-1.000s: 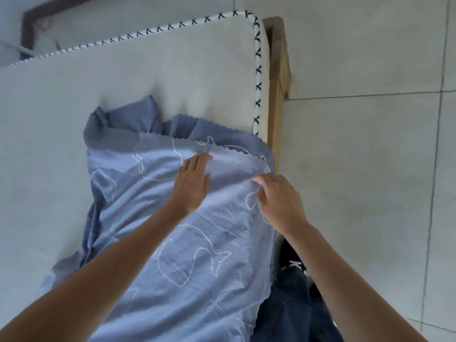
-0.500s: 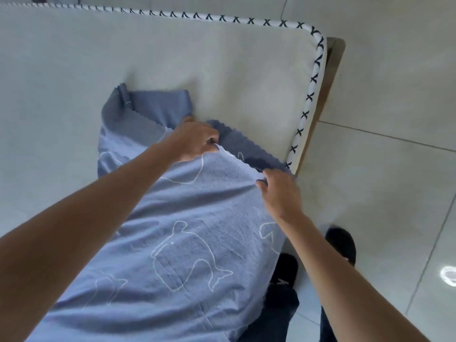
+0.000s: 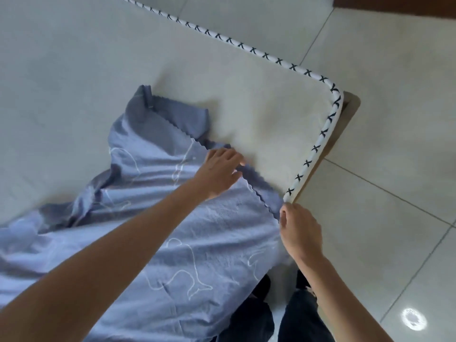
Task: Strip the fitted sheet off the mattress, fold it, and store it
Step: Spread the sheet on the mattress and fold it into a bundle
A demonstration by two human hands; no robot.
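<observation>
A blue-grey fitted sheet with white outline animal prints lies bunched on the bare cream mattress, its far end folded over with a wavy hem. My left hand rests on the sheet at that hem, its fingers curled over the edge near the middle. My right hand pinches the sheet's corner at the mattress's near right edge, beside the white piping with black cross stitches.
A wooden bed frame corner sticks out past the mattress on the right. Pale tiled floor lies beyond it. My dark trousers and shoes stand against the bed's side. Dark wood trim runs along the top right.
The view has swung left and tilted. My left hand slid right along the hem, and my right hand moved down to the sheet's corner at the mattress edge.
</observation>
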